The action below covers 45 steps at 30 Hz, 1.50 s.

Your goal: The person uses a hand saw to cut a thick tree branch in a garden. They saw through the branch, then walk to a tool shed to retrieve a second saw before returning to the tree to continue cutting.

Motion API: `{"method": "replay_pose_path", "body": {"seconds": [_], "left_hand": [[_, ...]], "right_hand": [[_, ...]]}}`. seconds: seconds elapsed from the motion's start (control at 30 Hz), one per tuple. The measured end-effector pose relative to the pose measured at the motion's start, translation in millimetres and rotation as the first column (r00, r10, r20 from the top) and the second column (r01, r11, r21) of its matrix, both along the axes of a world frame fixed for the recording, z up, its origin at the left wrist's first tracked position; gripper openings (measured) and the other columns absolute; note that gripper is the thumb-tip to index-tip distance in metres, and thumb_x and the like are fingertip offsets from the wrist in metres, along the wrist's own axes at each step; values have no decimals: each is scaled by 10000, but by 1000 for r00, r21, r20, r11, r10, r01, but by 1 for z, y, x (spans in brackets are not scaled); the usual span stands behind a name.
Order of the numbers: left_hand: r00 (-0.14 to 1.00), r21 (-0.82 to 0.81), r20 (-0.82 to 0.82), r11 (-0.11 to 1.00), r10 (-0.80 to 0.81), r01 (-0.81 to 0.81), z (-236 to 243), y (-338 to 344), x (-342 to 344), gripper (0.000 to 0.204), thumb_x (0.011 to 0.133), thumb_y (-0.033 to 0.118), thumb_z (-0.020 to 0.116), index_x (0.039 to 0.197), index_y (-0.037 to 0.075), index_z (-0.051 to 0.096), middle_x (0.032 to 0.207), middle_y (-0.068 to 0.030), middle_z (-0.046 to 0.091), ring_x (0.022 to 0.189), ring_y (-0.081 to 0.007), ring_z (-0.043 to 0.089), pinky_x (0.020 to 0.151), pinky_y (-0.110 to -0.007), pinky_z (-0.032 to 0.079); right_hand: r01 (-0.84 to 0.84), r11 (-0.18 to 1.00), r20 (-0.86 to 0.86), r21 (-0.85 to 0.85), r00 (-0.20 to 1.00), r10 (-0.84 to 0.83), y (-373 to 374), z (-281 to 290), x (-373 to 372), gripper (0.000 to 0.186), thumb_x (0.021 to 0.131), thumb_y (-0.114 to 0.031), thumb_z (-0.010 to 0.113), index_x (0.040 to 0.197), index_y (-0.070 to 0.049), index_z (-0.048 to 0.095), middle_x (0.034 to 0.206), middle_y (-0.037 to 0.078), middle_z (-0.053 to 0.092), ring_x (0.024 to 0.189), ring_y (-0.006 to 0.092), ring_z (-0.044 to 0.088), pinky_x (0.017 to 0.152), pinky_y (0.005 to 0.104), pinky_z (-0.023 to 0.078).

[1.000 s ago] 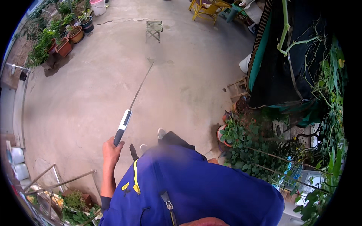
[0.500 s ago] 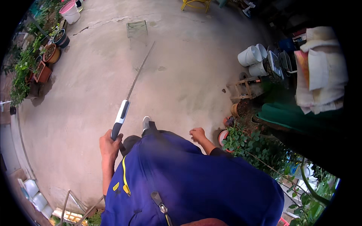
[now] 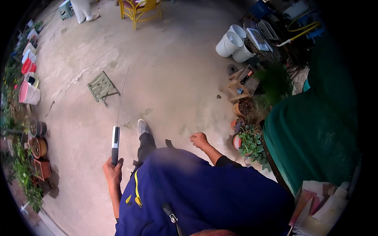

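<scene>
- Two bare hands: the left hand (image 3: 113,172) is closed around the dark-and-white grip of a handsaw (image 3: 115,141), whose thin blade points forward over the concrete floor (image 3: 165,86); the right hand (image 3: 201,141) has its fingers loosely curled, and whether it holds anything cannot be told.
- Right, near: a red-and-white flowerpot (image 3: 236,141) with a leafy green plant (image 3: 252,144); green netting (image 3: 311,137) bulges beside it and blocks the right-hand side.
- Right, beyond: a brown pot (image 3: 238,109) containing dark growth.
- Left: a rectangular terracotta planter (image 3: 44,169) beside green foliage (image 3: 29,177); a round orange-brown pot (image 3: 38,147) of soil; a dark round pot (image 3: 38,128), contents unclear.
- Ahead: a green folding stool (image 3: 103,86), just left of the blade, obstructing the floor; at right, a wooden frame (image 3: 238,82).
- Farther: a pink-rimmed white bucket (image 3: 30,93) at left; three white buckets (image 3: 227,44) clustered at right near a flat scale (image 3: 258,38), their contents indistinct.
- Farthest: a yellow cane chair (image 3: 138,15) and a person in pale trousers (image 3: 80,10).
</scene>
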<state>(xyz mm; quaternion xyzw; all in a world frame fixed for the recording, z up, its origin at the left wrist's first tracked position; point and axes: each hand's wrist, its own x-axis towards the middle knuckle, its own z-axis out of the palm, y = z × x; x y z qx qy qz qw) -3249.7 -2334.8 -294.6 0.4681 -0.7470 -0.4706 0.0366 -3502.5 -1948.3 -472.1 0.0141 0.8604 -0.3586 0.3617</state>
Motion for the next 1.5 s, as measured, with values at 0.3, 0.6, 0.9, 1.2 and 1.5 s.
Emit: {"method": "replay_pose_path", "body": {"seconds": [0.3, 0.6, 0.9, 1.2, 1.5], "left_hand": [[894, 65, -60, 892, -445, 448, 14, -141, -328, 323, 784, 188, 726, 689, 11, 472, 589, -25, 398, 581, -128, 378, 522, -341, 351], [659, -82, 21, 656, -752, 751, 12, -103, -646, 311, 776, 233, 755, 729, -9, 565, 584, -153, 526, 517, -248, 470, 540, -400, 422], [617, -200, 106, 591, -780, 781, 28, -66, -874, 308, 783, 266, 757, 755, -5, 611, 632, -184, 610, 614, -353, 646, 566, -426, 487], [697, -202, 118, 670, -708, 714, 5, -83, -1092, 299, 763, 216, 789, 739, -14, 600, 618, -191, 592, 544, -324, 570, 543, -424, 443], [594, -127, 105, 581, -798, 804, -18, -103, -1419, 320, 771, 263, 766, 753, -18, 613, 655, -197, 618, 608, -342, 628, 589, -429, 477]], "right_hand": [[-319, 792, 308, 520, 935, 175, 78, 19, 18, 233, 866, -250, 626, 1004, -81, 709, 919, 121, 698, 814, 267, 691, 656, 425, 528], [-80, 895, 276, 440, 960, -50, 13, -20, -140, 239, 886, -265, 599, 998, -77, 696, 883, 90, 667, 758, 220, 642, 611, 397, 484], [175, 931, -4, 321, 983, -184, 20, -29, -564, 168, 853, -190, 620, 930, -64, 701, 754, 51, 632, 611, 165, 594, 504, 327, 448], [633, 573, -89, -521, 627, -774, -21, 75, -975, 115, 830, -92, 631, 900, -36, 703, 683, 18, 616, 513, 118, 564, 428, 268, 422], [-464, 710, 373, 529, 879, 296, -14, 15, -947, 232, 813, -257, 643, 984, -122, 723, 945, 104, 693, 844, 253, 672, 716, 410, 520]]}}
